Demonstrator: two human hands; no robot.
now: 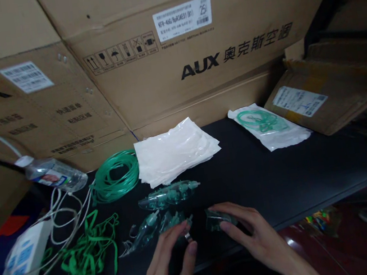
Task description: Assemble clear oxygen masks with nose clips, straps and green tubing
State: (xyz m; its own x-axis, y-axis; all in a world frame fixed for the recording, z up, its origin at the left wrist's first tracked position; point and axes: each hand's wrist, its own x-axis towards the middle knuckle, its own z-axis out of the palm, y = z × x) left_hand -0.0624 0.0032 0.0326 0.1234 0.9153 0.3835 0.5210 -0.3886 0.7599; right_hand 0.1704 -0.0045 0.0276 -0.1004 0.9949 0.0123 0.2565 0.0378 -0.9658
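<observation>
My left hand (pixel 170 264) pinches a small shiny metal strip (pixel 188 236) between thumb and fingertips. In my right hand (pixel 251 228) is a translucent green oxygen mask (pixel 215 219), held at the table's front between thumb and fingers. Just beyond my left hand lie more green masks (pixel 146 230), partly covered by its fingers. Further back, a row of nested masks (pixel 169 195) rests on the black table. Several loose metal strips (pixel 126 248) lie left of my left hand.
At the left are tangled green straps (pixel 81 261), coiled green tubing (pixel 115 176), a power strip (pixel 32 254) with white cables and a tilted plastic bottle (pixel 57 173). White pouches (pixel 175 152), a packed tubing set (pixel 263 124) and large cartons (pixel 175 79) stand behind.
</observation>
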